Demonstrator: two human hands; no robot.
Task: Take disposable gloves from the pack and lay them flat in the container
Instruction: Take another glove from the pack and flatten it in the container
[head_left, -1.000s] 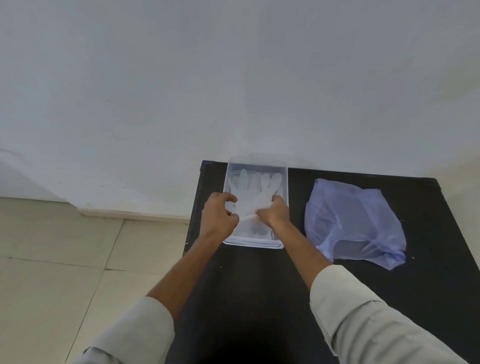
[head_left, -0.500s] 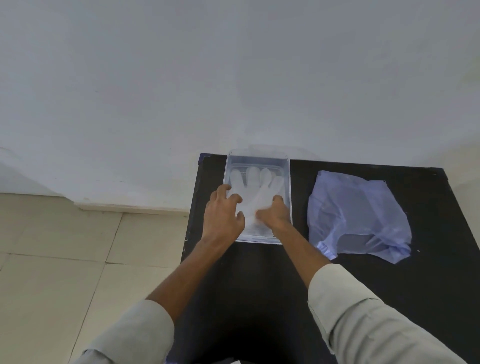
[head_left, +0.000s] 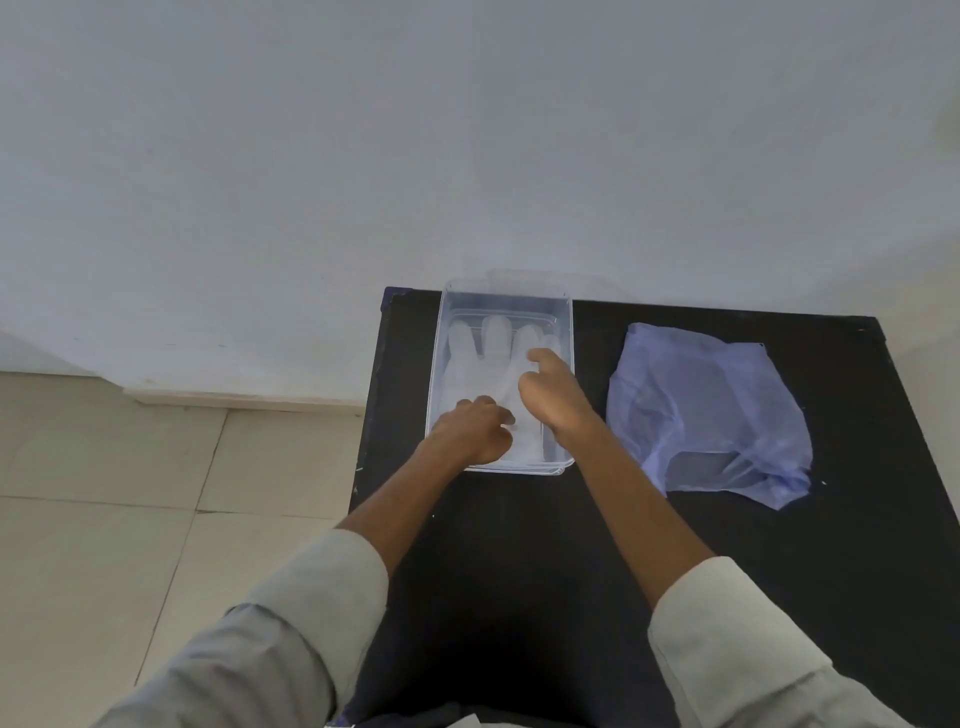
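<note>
Head view: left hand (head_left: 475, 428) presses the cuff end of the glove (head_left: 485, 376) flat in the clear container (head_left: 436, 364). Right hand (head_left: 553, 395), fingers loosely curled, smooths its fingers farther in; pack (head_left: 706, 410) lies beside, right.

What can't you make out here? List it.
Head view only:
- Cuff of the glove: covered by the left hand and right hand.
- How many gloves lie stacked in the container: translucent, cannot tell.
- Contents of the blue pack: film too hazy.
</note>
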